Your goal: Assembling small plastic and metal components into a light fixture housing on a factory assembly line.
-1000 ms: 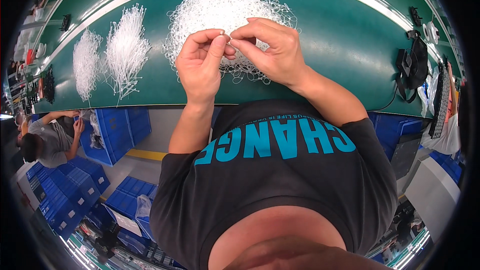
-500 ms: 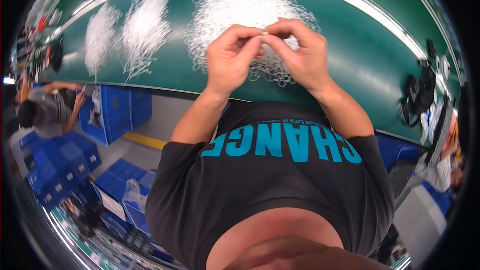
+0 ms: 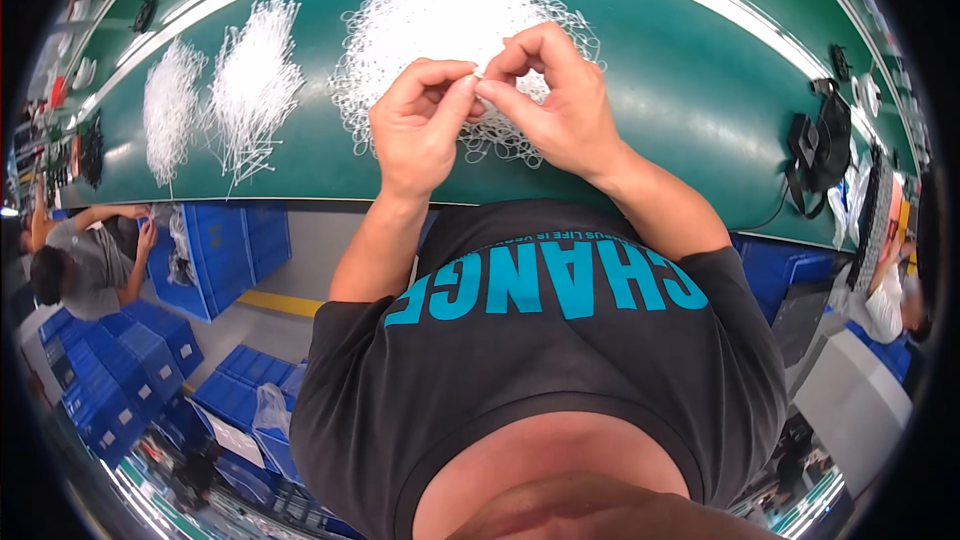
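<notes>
My left hand [image 3: 418, 125] and my right hand [image 3: 562, 105] meet fingertip to fingertip, both closed in a pinch. Between them is a small white piece [image 3: 479, 73], mostly covered by the fingers; its exact shape is too small to tell. Beneath and behind my hands spreads a large heap of thin white looped strands [image 3: 430, 20] that look like plastic ties. Further left on the table lie two bundles of straighter white strands, a larger bundle [image 3: 255, 85] and a smaller bundle [image 3: 172, 110].
The green table [image 3: 680, 140] runs across in front of me. At its right end lie a black strapped item [image 3: 828, 145] and a cable. Blue crates [image 3: 215, 250] stand on the floor at left, where a co-worker [image 3: 95, 265] works. Another person [image 3: 885, 310] is at far right.
The whole view has shifted, so the heap and bundles appear further left. My hands stay pinched together over the heap, with the fingers only slightly rearranged.
</notes>
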The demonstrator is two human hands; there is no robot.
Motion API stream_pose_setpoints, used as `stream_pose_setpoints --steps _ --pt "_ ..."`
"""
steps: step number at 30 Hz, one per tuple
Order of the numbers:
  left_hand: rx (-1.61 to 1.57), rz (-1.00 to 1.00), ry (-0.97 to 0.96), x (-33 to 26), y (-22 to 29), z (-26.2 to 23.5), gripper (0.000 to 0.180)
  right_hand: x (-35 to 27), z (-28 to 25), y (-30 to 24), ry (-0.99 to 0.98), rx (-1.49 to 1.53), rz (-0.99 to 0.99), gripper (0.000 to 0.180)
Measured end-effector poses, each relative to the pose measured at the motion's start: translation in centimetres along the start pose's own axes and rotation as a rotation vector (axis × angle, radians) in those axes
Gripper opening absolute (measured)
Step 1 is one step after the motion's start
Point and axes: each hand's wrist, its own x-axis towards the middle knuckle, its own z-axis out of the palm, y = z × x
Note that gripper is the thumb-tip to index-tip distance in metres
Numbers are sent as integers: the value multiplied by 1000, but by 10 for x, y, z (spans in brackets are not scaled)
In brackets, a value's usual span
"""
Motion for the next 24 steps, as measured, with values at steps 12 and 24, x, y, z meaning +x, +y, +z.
stream_pose_setpoints --steps 12,24 --pt "43 17 -121 4 6 -5 10 -2 -7 -1 -46 16 17 25" --pt "412 203 -136 8 7 -8 11 -5 -6 1 -41 -35 78 28"
